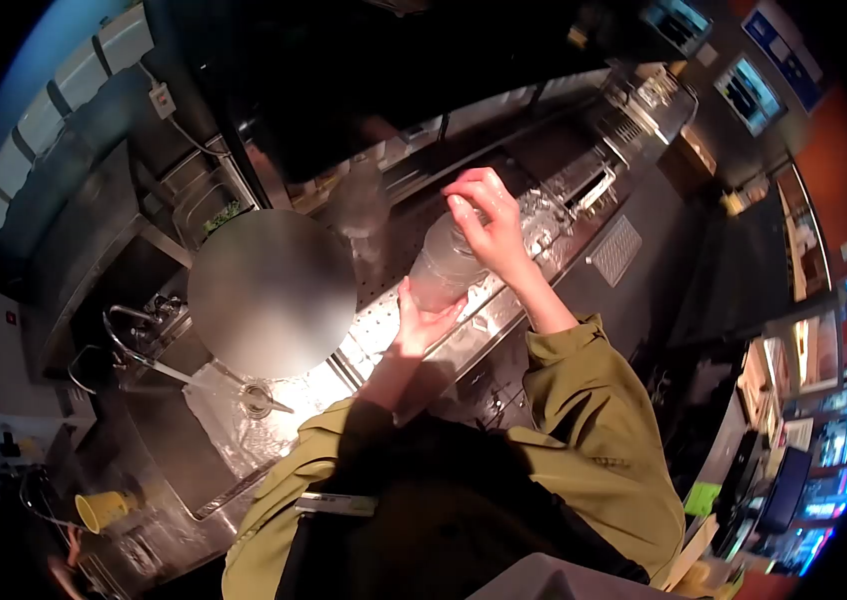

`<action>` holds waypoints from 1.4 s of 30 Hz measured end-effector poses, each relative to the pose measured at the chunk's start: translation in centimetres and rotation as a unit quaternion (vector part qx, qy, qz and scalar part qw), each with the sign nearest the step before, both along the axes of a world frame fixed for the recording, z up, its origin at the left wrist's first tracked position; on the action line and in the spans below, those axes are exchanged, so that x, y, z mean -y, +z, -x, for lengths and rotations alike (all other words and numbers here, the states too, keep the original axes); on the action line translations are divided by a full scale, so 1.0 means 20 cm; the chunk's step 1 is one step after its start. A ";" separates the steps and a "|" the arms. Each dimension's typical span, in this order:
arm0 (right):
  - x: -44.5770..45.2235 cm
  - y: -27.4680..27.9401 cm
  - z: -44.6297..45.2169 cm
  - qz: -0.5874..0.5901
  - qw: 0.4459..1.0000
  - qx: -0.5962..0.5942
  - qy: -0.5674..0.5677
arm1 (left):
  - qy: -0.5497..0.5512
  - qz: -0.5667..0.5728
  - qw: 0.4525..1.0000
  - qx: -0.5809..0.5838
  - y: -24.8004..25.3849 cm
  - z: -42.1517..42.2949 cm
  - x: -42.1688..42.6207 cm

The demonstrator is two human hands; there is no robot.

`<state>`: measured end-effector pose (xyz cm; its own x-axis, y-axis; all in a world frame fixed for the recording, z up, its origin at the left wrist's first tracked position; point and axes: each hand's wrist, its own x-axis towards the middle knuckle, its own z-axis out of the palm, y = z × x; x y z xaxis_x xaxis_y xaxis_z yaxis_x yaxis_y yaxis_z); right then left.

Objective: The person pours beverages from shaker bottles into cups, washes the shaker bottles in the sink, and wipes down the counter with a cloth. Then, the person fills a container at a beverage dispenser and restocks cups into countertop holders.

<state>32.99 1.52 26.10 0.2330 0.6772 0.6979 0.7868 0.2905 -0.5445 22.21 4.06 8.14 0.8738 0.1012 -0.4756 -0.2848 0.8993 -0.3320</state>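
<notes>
A clear, frosted-looking container (pixel 441 268) stands tilted in view over the lit metal counter. My left hand (pixel 426 322) is wrapped round its lower part, thumb on one side and fingers on the other. At its top is my right hand (pixel 492 228), with fingers curled and thumb bent toward them. Whatever those fingers pinch there is hidden or too small to name. Beside the container, to the left, is another clear vessel (pixel 359 205).
A steel sink with a curved faucet (pixel 149 365) lies to the left, near a yellow cup (pixel 104 510). A tray with green leaves (pixel 224 217) sits behind a blurred round patch. At lower left, part of another person's hand (pixel 69 555) shows. A perforated plate (pixel 614 250) lies right.
</notes>
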 end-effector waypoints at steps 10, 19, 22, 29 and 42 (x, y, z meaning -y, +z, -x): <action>-0.33 -0.44 -0.46 0.010 0.989 0.144 -0.042 | 0.183 -0.317 0.923 0.116 -0.41 -0.56 -0.24; -0.09 -0.44 -0.04 -0.068 0.996 0.061 0.013 | 0.004 -0.281 0.958 -0.055 -0.18 -0.18 -0.11; -0.27 -0.62 0.61 0.196 0.971 -0.037 0.134 | -0.151 -0.437 0.882 -0.091 -0.02 0.37 0.04; -0.73 -1.05 0.93 0.271 0.962 -0.041 -0.007 | -0.225 -0.557 0.774 -0.201 0.14 1.13 0.11; 0.77 -0.30 -0.39 0.047 0.733 -0.669 0.111 | -0.093 -0.474 0.875 -0.021 0.07 -0.28 0.45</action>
<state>40.70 -13.88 20.09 0.5440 0.8322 -0.1077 -0.5310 0.2420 -0.8121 27.78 -4.95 9.63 0.9008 0.3261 -0.2868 -0.0986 0.7969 0.5960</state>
